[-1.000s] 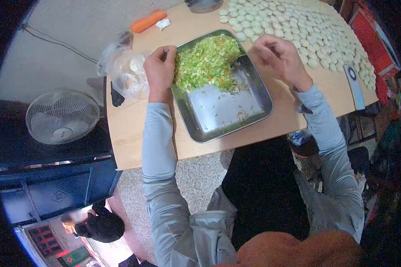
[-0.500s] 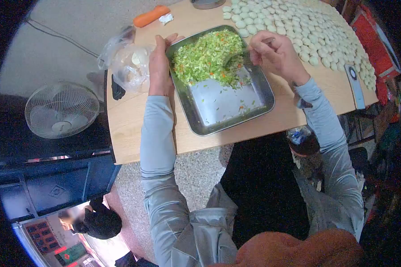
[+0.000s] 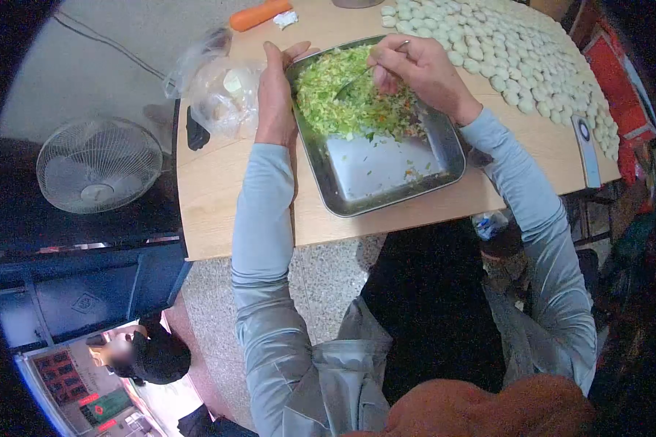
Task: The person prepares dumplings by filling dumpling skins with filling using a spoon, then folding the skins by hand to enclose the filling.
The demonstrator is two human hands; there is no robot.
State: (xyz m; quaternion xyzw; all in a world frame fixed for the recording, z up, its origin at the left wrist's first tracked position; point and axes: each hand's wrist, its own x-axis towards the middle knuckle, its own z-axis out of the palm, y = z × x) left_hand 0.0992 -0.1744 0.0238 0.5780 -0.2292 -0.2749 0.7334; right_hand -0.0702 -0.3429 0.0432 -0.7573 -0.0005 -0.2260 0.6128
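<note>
A rectangular metal tray (image 3: 455, 164) rests on the wooden table. Chopped green vegetables with orange bits (image 3: 328, 95) fill its far part, and the near part shows bare metal with scattered bits. My left hand (image 3: 275, 95) is against the tray's left side, fingers at the upper-left corner. In my right hand (image 3: 419, 73), over the tray's upper right, is a metal spoon (image 3: 348, 87), its bowl among the vegetables at a slant. The spoon's handle end sticks out above my fingers.
Many small pale dough rounds (image 3: 514, 87) cover the table's far right. A carrot (image 3: 259, 14) and a clear plastic bag (image 3: 226, 91) lie left. A phone-like object (image 3: 585, 153) sits at the right edge. A fan (image 3: 98, 166) stands left; a person (image 3: 160, 355) is at lower left.
My right hand has moved left with the spoon, from the tray's right rim to over the vegetables. The tray and my left hand appear slightly further right in view.
</note>
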